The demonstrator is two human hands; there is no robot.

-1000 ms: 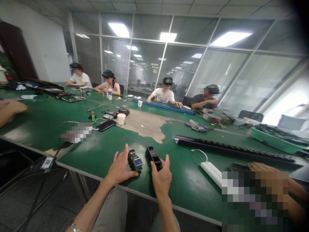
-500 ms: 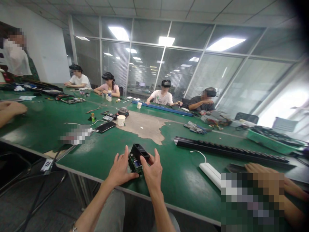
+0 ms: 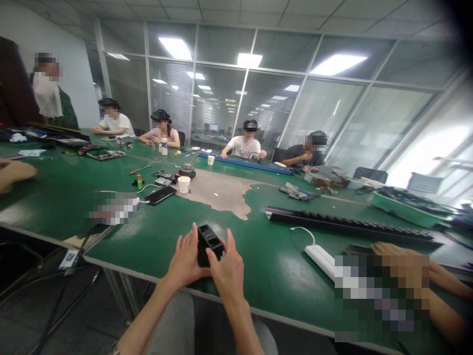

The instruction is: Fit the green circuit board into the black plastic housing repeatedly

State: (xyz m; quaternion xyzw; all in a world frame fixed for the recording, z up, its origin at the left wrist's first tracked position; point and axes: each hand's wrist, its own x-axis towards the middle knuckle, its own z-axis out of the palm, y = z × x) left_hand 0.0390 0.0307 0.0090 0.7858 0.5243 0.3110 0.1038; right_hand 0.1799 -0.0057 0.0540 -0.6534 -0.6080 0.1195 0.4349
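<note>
Near the front edge of the table, a small black boxy device (image 3: 210,237) with slots and small markings on its upper face sits between my two hands, tilted. My left hand (image 3: 186,259) lies along its left side, thumb reaching across the lower front. From the right, my right hand (image 3: 229,264) grips it, thumb pressed on the near end and index finger pointing up. The device's underside is hidden by my fingers. No green circuit board shows in it at this moment.
Beyond my hands are a paper cup (image 3: 184,184), a black phone (image 3: 160,195) and a brown torn patch (image 3: 221,190). To the right lie a long black rail (image 3: 347,226), a white power strip (image 3: 320,261) and another person's hand (image 3: 397,251). Several people sit across the table.
The black cover has come down over the green circuit board, which was exposed half a second ago. My hands have drawn closer around the device. The view has shifted slightly.
</note>
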